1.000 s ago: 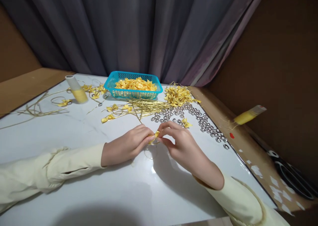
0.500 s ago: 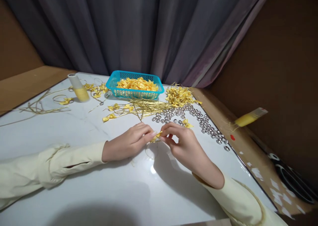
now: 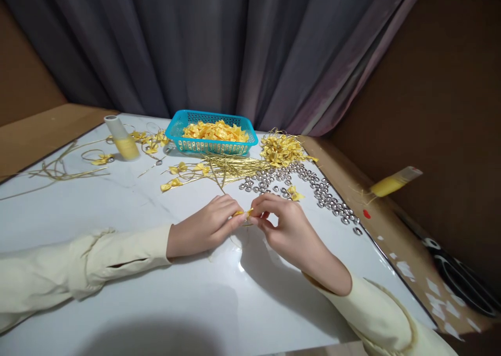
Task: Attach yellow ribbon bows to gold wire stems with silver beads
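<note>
My left hand [image 3: 211,224] and my right hand [image 3: 284,223] meet over the middle of the white table [image 3: 164,298]. Between their pinched fingertips is a small yellow ribbon bow [image 3: 249,213], mostly covered by the fingers. Both hands are closed on it, one at each side. A thin gold cord seems to hang below the fingertips, too fine to follow clearly. Just beyond lie a bundle of gold cords [image 3: 238,169] and several yellow bows on cords [image 3: 178,169]. Silver heart-shaped beads [image 3: 274,176] are scattered past my right hand, with a loose yellow bow [image 3: 295,193] among them.
A blue basket [image 3: 213,148] of yellow bows stands at the back, with a pile of corded bows [image 3: 282,150] to its right. A yellow thread spool [image 3: 123,139] stands at left; another spool [image 3: 395,182] lies at right. Scissors [image 3: 462,280] and paper scraps lie at the right edge.
My left hand has shifted slightly right, closer to the right fingertips. Less of the bow shows between the fingers now. The right hand has barely moved.
</note>
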Tool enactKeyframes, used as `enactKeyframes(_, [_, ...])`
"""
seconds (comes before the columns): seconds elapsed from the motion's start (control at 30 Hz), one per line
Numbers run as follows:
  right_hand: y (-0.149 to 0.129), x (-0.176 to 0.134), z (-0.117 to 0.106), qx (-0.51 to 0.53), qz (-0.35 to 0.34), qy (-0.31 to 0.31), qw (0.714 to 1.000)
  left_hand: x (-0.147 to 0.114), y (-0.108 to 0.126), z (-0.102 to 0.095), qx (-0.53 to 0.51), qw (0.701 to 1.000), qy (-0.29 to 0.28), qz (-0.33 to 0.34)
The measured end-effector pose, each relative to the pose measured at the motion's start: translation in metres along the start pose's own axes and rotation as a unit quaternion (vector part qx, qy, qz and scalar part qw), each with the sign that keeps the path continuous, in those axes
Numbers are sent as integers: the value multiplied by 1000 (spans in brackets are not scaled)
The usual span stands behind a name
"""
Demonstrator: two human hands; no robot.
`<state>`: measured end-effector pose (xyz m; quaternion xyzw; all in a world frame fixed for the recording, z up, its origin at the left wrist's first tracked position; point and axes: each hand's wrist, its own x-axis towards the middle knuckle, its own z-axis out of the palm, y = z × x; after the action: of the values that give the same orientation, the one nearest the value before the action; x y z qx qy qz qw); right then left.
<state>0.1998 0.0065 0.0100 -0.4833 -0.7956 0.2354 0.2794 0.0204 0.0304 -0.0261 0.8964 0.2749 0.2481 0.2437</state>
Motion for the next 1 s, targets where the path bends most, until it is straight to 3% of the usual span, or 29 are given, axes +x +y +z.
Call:
enactKeyframes(0.6, [6,1,-5,34,2,-44,998,-2,-5,1,-26,998,27,50])
enactKeyframes(1.0, [9,0,-6,15,-22,-24,999,-3,-6,1,-26,999,25,41])
